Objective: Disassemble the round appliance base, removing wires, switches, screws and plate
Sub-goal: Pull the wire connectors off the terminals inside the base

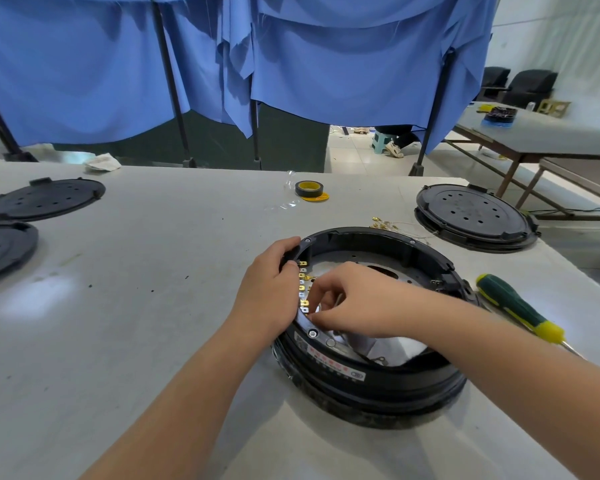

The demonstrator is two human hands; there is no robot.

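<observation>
The round black appliance base (378, 379) lies open side up on the white table, with a metal plate (347, 265) inside it. A row of brass terminals (302, 284) lines its left inner wall. My left hand (271, 289) grips the left rim from outside, fingers curled over the edge. My right hand (354, 299) reaches inside, fingertips pinched low on the terminal row; what they hold is hidden. Removed wires with brass connectors (392, 226) lie behind the base.
A green and yellow screwdriver (520, 311) lies right of the base. Another black round base (475, 216) sits at the back right, two black lids (45, 199) at the far left. A roll of tape (309, 189) is behind. The table edge runs close on the right.
</observation>
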